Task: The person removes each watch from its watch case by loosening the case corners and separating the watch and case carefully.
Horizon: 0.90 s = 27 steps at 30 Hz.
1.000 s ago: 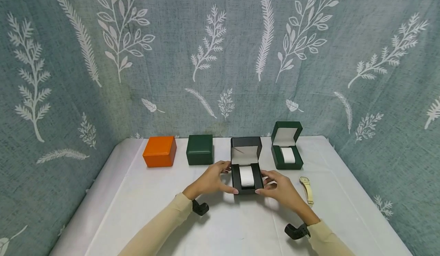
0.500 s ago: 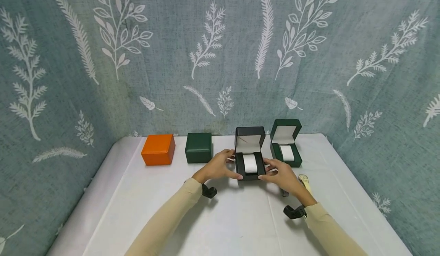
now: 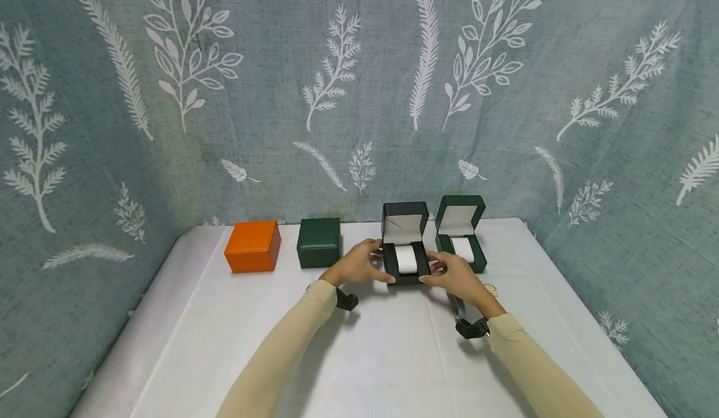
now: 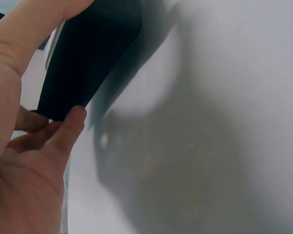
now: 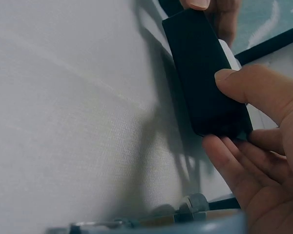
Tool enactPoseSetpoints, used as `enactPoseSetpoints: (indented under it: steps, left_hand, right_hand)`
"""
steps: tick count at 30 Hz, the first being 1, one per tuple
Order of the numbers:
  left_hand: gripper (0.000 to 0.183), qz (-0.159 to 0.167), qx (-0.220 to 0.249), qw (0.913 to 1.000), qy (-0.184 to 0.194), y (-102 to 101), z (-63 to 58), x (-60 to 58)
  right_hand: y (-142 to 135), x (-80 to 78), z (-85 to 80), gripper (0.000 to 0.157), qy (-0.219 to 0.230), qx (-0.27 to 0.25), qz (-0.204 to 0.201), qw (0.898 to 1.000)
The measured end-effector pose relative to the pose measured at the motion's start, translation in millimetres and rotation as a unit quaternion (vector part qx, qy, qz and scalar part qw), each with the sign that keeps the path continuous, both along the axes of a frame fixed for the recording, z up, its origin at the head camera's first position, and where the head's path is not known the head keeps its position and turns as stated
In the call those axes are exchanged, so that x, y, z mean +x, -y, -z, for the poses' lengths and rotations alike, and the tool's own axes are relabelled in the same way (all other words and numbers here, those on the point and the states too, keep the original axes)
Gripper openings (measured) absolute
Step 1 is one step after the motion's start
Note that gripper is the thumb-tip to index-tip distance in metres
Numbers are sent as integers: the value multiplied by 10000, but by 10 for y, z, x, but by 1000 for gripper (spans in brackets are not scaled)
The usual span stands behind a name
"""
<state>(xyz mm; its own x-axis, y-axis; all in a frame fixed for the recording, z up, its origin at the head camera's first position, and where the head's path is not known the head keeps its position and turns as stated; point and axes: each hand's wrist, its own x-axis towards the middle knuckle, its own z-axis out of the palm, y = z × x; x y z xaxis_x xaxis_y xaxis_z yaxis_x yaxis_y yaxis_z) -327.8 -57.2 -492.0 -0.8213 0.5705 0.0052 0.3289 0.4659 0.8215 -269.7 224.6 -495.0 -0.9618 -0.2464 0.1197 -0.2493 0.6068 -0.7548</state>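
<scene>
A black watch box with its lid raised is held between my two hands, showing a white cushion inside. My left hand grips its left side, thumb at the front corner and fingers reaching back along the side. On the opposite side my right hand holds it the same way. In the right wrist view, the thumb lies on the front of the black box and the fingertips are at its lower corner. Close behind my right hand stands an open green watch box with a white cushion.
A closed orange box and a closed green box stand at the back left of the white-covered table. Near my right wrist lie a gold watch, mostly hidden, and a dark-strapped watch. Patterned cloth hangs behind.
Both hands have carried the open black box back, away from me, and a little to the right, close beside the open green box. My right forearm now covers most of the gold watch.
</scene>
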Motion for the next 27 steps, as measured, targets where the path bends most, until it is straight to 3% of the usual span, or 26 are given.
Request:
enactPoseSetpoints:
  steps: [10,27]
  left_hand:
    - [108,36,-12,9997,233,-46,32,-151]
    - [107,-173,3,9985,520,-38,37,-252]
  right_hand:
    - [14,-104,50,74,66,171,196,9996]
    - [108,-278,-40,73,257,597,169,9977]
